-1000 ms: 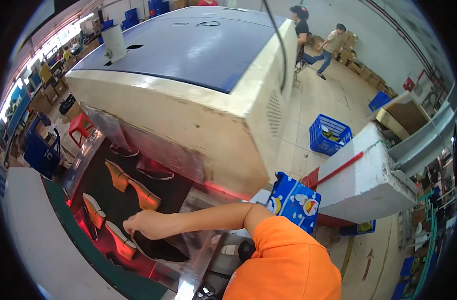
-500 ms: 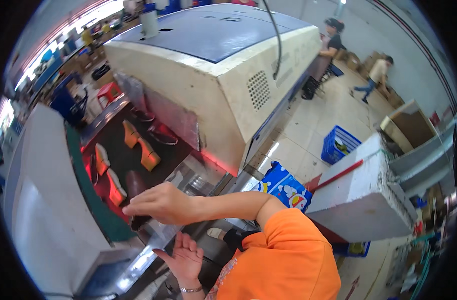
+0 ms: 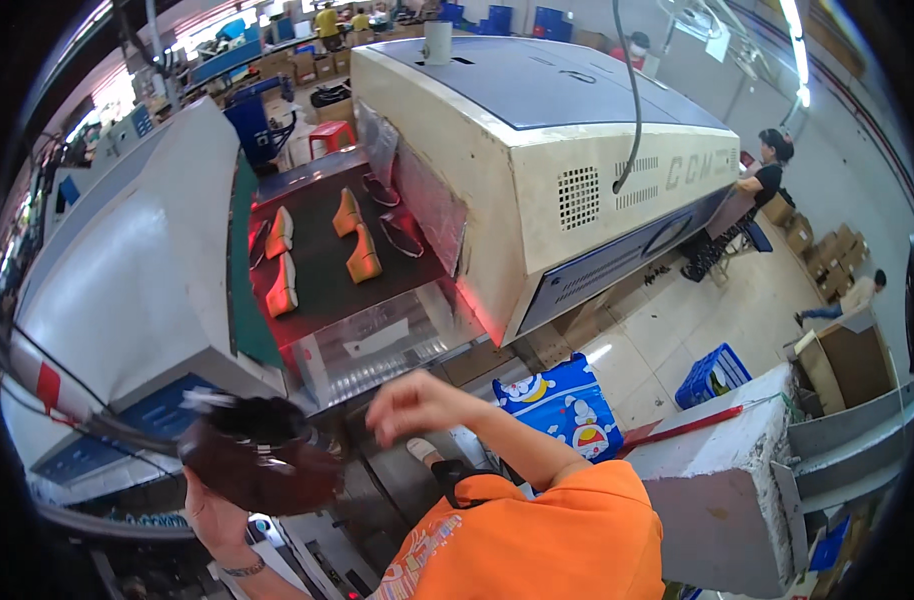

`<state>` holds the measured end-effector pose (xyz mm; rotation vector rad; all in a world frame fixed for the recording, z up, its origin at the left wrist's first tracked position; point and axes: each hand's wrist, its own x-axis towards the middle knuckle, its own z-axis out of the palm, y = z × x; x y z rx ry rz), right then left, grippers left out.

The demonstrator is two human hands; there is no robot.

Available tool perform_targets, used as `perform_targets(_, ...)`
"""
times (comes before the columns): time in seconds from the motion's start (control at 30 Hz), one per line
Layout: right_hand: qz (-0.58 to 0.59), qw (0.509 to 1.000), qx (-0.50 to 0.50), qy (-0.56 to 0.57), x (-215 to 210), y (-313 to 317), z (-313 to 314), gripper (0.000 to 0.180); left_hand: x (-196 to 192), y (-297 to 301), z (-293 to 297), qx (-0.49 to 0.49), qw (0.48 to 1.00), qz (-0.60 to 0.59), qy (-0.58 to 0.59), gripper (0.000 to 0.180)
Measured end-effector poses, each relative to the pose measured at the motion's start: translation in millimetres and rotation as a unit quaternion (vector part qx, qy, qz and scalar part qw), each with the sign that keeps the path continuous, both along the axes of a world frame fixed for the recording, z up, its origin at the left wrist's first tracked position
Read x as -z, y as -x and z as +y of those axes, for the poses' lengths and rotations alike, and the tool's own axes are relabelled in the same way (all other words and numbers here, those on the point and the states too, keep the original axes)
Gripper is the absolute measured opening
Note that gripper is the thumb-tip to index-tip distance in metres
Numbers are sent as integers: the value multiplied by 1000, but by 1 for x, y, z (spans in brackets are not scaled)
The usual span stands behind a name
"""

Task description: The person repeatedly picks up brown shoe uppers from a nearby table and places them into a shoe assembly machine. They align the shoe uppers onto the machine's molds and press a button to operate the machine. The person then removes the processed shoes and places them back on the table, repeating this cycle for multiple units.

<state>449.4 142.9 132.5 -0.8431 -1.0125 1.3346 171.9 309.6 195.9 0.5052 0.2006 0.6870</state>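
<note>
My left hand point(image 3: 215, 515) is wrapped round a dark brown shoe point(image 3: 262, 462) at the lower left, clear of the conveyor. The shoe lies tilted, its opening upward, and hides part of my fingers. My right hand point(image 3: 424, 402) is to the right of the shoe, in front of the conveyor's near end. Its fingers are loosely bent and somewhat blurred, with nothing seen in them. On the dark conveyor belt point(image 3: 322, 290) under red light lie several orange-lit wedge soles point(image 3: 361, 258) and dark shoe pieces point(image 3: 403, 236).
A large cream machine with a blue top point(image 3: 537, 160) stands beyond the belt. To the left is a grey-white machine housing point(image 3: 127, 290). A blue patterned bag point(image 3: 567, 405), a blue crate point(image 3: 712, 372) and a white block point(image 3: 707, 480) are at the right. A person sits behind the cream machine.
The brown shoe has moved from the belt's near end into my left hand, which was open. My right hand has drawn back rightward. The view has turned.
</note>
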Motion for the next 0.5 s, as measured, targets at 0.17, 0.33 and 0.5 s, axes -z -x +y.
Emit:
perform_targets(0.17,-148,985,81,-19,21,6,45,13,-12,33,-37,-54,882,321,-340,33)
perform_targets(0.33,-302,936,18,-180,-16,59,68,20,12,80,-42,67,812,411,-409,20)
perform_targets(0.5,-62,898,-429,-73,4,160,95,50,8,124,-96,99,874,363,-307,19)
